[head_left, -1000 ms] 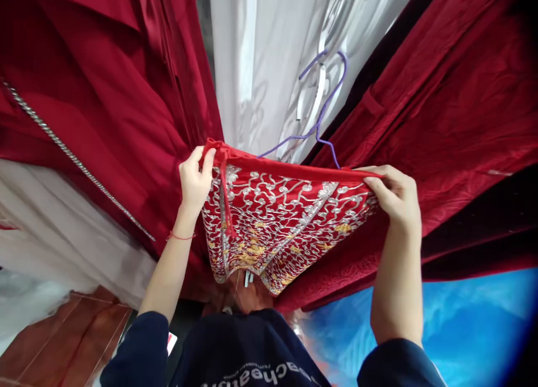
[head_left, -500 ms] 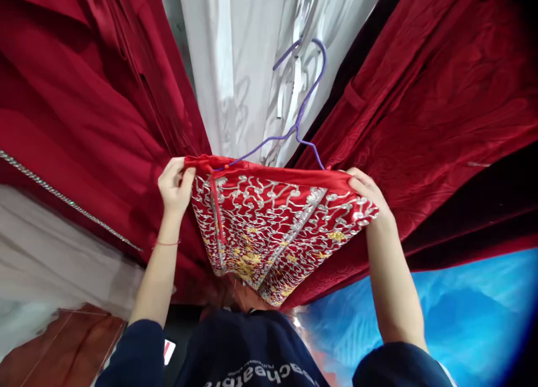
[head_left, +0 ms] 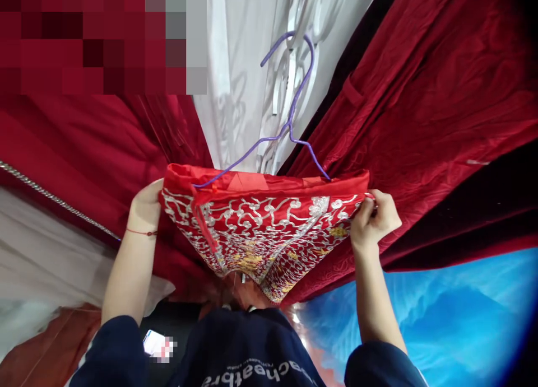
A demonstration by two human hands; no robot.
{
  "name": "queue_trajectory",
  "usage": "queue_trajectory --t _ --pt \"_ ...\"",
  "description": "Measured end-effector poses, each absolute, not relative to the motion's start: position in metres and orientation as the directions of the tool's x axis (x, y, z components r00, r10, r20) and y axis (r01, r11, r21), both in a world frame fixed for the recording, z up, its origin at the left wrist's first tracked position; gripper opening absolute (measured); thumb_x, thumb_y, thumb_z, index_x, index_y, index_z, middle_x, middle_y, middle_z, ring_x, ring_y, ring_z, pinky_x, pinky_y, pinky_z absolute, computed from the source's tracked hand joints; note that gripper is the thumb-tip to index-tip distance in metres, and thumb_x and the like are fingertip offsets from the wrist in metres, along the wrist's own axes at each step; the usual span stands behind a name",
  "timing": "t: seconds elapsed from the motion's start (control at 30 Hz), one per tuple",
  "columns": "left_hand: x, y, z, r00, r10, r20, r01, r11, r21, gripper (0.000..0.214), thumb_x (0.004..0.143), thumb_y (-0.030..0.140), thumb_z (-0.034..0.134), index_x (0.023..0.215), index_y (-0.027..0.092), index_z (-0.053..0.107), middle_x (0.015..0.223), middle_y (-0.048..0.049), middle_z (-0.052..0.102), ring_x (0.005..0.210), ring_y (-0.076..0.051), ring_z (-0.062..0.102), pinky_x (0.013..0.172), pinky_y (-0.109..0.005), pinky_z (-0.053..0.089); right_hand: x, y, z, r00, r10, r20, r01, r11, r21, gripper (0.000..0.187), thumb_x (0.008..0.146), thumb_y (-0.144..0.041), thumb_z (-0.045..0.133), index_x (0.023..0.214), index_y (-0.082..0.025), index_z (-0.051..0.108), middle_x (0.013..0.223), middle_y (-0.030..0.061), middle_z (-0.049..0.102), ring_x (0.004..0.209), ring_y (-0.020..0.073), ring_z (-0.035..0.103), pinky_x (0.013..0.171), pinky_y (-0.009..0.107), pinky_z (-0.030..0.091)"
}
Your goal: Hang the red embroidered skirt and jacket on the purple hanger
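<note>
A red skirt (head_left: 260, 210) with silver sequin scrolls and gold flowers hangs in front of me. Its plain red waistband gapes at the top, and a red ribbon (head_left: 205, 227) dangles at the left. The arms of a purple hanger (head_left: 290, 126) reach inside the waistband. My left hand (head_left: 147, 202) grips the skirt's left side, its fingers hidden behind the cloth. At the right side, my right hand (head_left: 375, 214) pinches the edge just below the waistband, closed with thumb and fingers together.
White hangers (head_left: 290, 73) hang behind the purple hook. Dark red garments (head_left: 437, 112) flank both sides, and one on the left has a glittering trim (head_left: 59, 199). Below are a phone (head_left: 154, 342) on a dark surface and a blue printed backdrop (head_left: 441, 320). A patch at upper left is pixelated.
The waistband has opened wider and sits slightly lower. My left hand has moved left and behind the cloth; my right hand has turned and slid lower. The purple hanger has shifted left.
</note>
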State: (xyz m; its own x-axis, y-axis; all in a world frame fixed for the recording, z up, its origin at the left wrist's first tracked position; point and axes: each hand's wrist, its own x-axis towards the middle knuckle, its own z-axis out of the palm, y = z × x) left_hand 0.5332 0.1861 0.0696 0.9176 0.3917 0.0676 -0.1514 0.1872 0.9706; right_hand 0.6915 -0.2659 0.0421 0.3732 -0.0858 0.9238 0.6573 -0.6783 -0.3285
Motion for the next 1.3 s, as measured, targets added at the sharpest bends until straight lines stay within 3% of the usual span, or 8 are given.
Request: queue_trajectory --t 0.2,0.3,0.47,0.63,0.77,0.87,1.0,1.3 --pt "0.489 0.176 0.114 0.991 0.028 -0.13 0.129 0.035 0.991 0.029 0.051 0.034 0.09 0.064 0.014 0.074 0.056 -0.0068 0.069 0.054 -0.022 0.066 0.046 -0.028 0.051 0.705 -0.277 0.057 0.351 -0.176 0.92 0.687 -0.619 -0.381 0.033 0.094 -0.04 0.048 0.086 -0.015 0.068 0.08 0.0085 0.068 0.073 0.0198 0.065 0.07 0.033 0.05" --pt "0.491 0.157 0.126 0.982 0.18 -0.05 0.053 -0.007 0.999 0.03 0.058 0.04 0.088 0.065 0.014 0.075 0.061 -0.0076 0.072 0.056 -0.02 0.066 0.054 -0.029 0.054 0.704 -0.276 0.066 0.388 -0.229 0.893 0.726 -0.521 -0.449 0.034 0.091 -0.044 0.052 0.083 -0.015 0.069 0.074 0.0056 0.066 0.067 0.0178 0.062 0.066 0.031 0.047" --pt "0.503 0.131 0.11 0.676 0.593 0.437 -0.339 -0.276 0.899 0.032 0.082 0.047 0.071 0.067 0.019 0.067 0.067 0.0004 0.068 0.078 -0.018 0.068 0.073 -0.029 0.054 0.703 -0.269 0.084 0.747 -0.056 0.662 0.658 -0.076 -0.749 0.035 0.079 -0.051 0.07 0.068 -0.019 0.063 0.057 -0.0014 0.053 0.05 0.011 0.042 0.052 0.026 0.034" --pt "0.514 0.121 0.094 0.268 0.64 0.72 -0.262 -0.671 0.693 0.035 0.096 0.042 0.056 0.071 0.019 0.059 0.074 -0.0002 0.059 0.093 -0.017 0.063 0.073 -0.029 0.044 0.713 -0.27 0.093 0.9 0.305 0.311 0.288 0.119 -0.95 0.045 0.058 -0.06 0.083 0.059 -0.022 0.059 0.049 -0.0014 0.05 0.046 0.0143 0.043 0.045 0.027 0.034" --pt "0.518 0.125 0.089 0.08 0.599 0.796 -0.246 -0.762 0.598 0.037 0.096 0.047 0.055 0.071 0.02 0.059 0.069 0.0004 0.054 0.079 -0.015 0.058 0.072 -0.032 0.043 0.71 -0.266 0.077 0.886 0.353 0.3 0.287 0.089 -0.954 0.042 0.067 -0.061 0.078 0.072 -0.021 0.064 0.06 -0.0014 0.058 0.054 0.0147 0.051 0.053 0.027 0.042" --pt "0.511 0.142 0.088 0.232 0.636 0.736 -0.284 -0.679 0.676 0.039 0.095 0.047 0.055 0.069 0.018 0.061 0.06 0.0024 0.049 0.077 -0.015 0.06 0.068 -0.032 0.04 0.7 -0.259 0.053 0.856 0.207 0.473 0.463 0.098 -0.881 0.038 0.076 -0.056 0.073 0.094 -0.024 0.065 0.081 -0.0012 0.065 0.071 0.0149 0.06 0.067 0.027 0.048" --pt "0.51 0.172 0.085 0.698 0.591 0.405 -0.337 -0.228 0.914 0.054 0.092 0.064 0.043 0.078 0.017 0.066 0.069 -0.0041 0.067 0.097 -0.026 0.068 0.073 -0.036 0.051 0.689 -0.247 0.025 0.771 0.01 0.637 0.636 0.041 -0.77 0.049 0.07 -0.044 0.081 0.109 -0.025 0.058 0.104 0.0013 0.063 0.091 0.0164 0.063 0.081 0.029 0.05" --pt "0.513 0.201 0.059 0.884 0.449 0.128 -0.19 0.095 0.977 0.046 0.075 0.066 0.068 0.08 0.02 0.071 0.074 -0.0092 0.075 0.091 -0.028 0.073 0.08 -0.041 0.06 0.684 -0.255 0.031 0.618 -0.256 0.743 0.672 -0.318 -0.668 0.022 0.086 -0.041 0.065 0.09 -0.019 0.065 0.076 0.0004 0.061 0.064 0.0146 0.056 0.064 0.029 0.046"
